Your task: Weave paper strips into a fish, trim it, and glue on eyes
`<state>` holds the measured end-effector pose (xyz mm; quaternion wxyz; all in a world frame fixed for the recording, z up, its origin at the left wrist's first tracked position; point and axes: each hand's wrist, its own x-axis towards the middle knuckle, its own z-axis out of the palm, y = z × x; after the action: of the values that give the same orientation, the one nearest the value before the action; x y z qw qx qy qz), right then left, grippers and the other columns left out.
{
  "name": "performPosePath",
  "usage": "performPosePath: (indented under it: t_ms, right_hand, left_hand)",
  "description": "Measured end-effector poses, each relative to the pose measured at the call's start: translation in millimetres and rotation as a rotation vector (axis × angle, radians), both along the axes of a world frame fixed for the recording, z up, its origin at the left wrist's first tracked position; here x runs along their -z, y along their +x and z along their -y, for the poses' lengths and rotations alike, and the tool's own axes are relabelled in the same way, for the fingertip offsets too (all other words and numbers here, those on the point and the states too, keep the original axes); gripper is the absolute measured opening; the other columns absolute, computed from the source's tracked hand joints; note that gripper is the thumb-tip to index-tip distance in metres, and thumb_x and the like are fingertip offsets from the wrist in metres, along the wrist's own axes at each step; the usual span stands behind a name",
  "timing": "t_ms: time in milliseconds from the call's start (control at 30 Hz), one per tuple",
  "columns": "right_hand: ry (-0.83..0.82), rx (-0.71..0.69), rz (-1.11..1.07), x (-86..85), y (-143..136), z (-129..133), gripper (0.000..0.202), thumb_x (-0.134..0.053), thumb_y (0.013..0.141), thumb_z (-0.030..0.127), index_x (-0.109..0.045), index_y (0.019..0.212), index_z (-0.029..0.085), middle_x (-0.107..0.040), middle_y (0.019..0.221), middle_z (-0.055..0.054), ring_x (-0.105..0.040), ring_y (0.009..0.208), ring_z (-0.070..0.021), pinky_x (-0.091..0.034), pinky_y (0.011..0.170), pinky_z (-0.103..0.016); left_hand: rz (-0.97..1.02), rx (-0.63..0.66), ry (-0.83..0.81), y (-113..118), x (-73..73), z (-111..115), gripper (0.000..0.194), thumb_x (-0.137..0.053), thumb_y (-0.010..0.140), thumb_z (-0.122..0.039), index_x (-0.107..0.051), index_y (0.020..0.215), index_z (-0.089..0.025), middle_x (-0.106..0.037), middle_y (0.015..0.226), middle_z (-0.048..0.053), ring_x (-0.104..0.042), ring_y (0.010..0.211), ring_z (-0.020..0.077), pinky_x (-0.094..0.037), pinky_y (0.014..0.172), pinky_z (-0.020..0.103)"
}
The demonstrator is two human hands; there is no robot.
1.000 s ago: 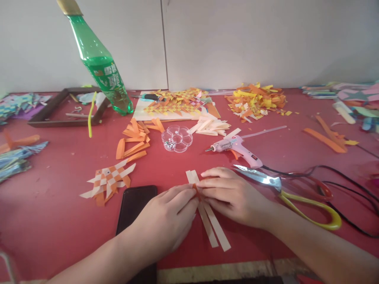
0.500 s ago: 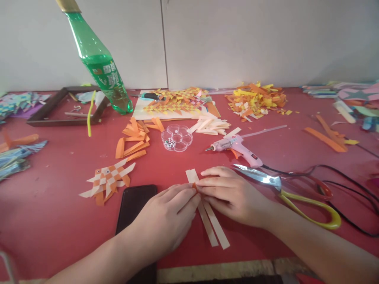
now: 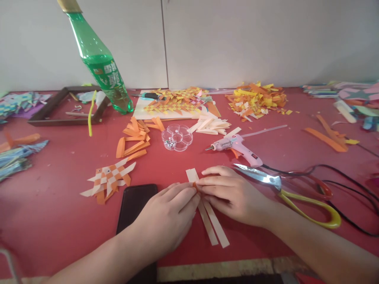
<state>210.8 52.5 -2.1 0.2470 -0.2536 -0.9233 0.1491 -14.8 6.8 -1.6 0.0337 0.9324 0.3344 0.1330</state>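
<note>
Two cream paper strips (image 3: 215,227) lie lengthwise on the red table, their far ends beyond my fingers. Across them runs an orange paper strip (image 3: 194,185), only a small bit of it visible between my hands. My left hand (image 3: 171,213) presses its fingers together on the orange strip from the left. From the other side, my right hand (image 3: 231,193) holds the strips with its fingertips, close against the left one. Most of the crossing is hidden beneath my fingers. A woven orange and cream paper fish (image 3: 109,179) lies to the left, near a black phone (image 3: 136,205).
A pink glue gun (image 3: 233,148) and yellow-handled scissors (image 3: 284,189) lie right of my hands, with black cable beyond. Ahead are a clear bead tray (image 3: 177,137), orange strips (image 3: 134,136) and cream strips (image 3: 211,125). A green bottle (image 3: 103,71) stands by a dark frame (image 3: 44,112).
Almost nothing differs. Both hands stay on the strips in the same place, and the view has shifted very slightly.
</note>
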Motion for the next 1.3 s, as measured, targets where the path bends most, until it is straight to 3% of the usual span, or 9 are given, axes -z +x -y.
performPosePath:
  t_ms: [300, 500, 800, 933, 1300]
  right_hand:
    - [0.023, 0.004, -0.018, -0.4, 2, 1, 0.025, -0.057, 0.090, 0.016, -0.069, 0.111, 0.019, -0.073, 0.112, -0.007, -0.060, 0.111, -0.0227, -0.054, 0.093, -0.044]
    - [0.116, 0.157, -0.194, -6.8, 8, 1, 0.023, -0.060, 0.083, 0.010, -0.070, 0.101, 0.022, -0.073, 0.103, -0.006, -0.063, 0.103, -0.0217, -0.056, 0.089, -0.042]
    - [0.184, 0.362, -0.315, -9.1, 23, -11, 0.021, -0.060, 0.083, 0.011, -0.069, 0.097, 0.024, -0.073, 0.089, -0.006, -0.066, 0.089, -0.0228, -0.055, 0.086, -0.047]
    - [0.177, 0.355, -0.322, -8.0, 20, -9, 0.017, -0.060, 0.084, 0.013, -0.069, 0.094, 0.024, -0.073, 0.088, -0.005, -0.067, 0.087, -0.0225, -0.056, 0.084, -0.046]
    - [0.199, 0.320, -0.301, -9.0, 10, -12, 0.014, -0.059, 0.084, 0.014, -0.069, 0.090, 0.023, -0.074, 0.086, -0.005, -0.067, 0.085, -0.0220, -0.056, 0.083, -0.044]
  left_hand:
    - [0.008, -0.006, 0.038, -1, 3.0, 2, 0.035, -0.047, 0.090, -0.013, -0.060, 0.122, -0.009, -0.067, 0.114, 0.011, -0.063, 0.109, 0.0268, -0.053, 0.100, 0.045]
    - [0.004, 0.001, 0.019, -2, 1.2, 0, 0.029, -0.048, 0.091, -0.013, -0.064, 0.115, -0.010, -0.067, 0.109, 0.010, -0.061, 0.110, 0.0268, -0.052, 0.101, 0.043]
    - [-0.018, -0.012, -0.014, -2, -4.5, -1, 0.035, -0.046, 0.093, -0.017, -0.059, 0.125, -0.013, -0.064, 0.117, 0.010, -0.055, 0.117, 0.0257, -0.052, 0.099, 0.041]
    - [-0.040, -0.005, -0.018, -3, -8.1, -1, 0.034, -0.045, 0.093, -0.018, -0.060, 0.123, -0.014, -0.064, 0.114, 0.011, -0.055, 0.116, 0.0257, -0.054, 0.096, 0.041]
    - [-0.052, -0.062, 0.039, -2, -10.9, 1, 0.031, -0.046, 0.092, -0.020, -0.062, 0.119, -0.015, -0.051, 0.130, 0.015, -0.051, 0.116, 0.0295, -0.053, 0.093, 0.043]
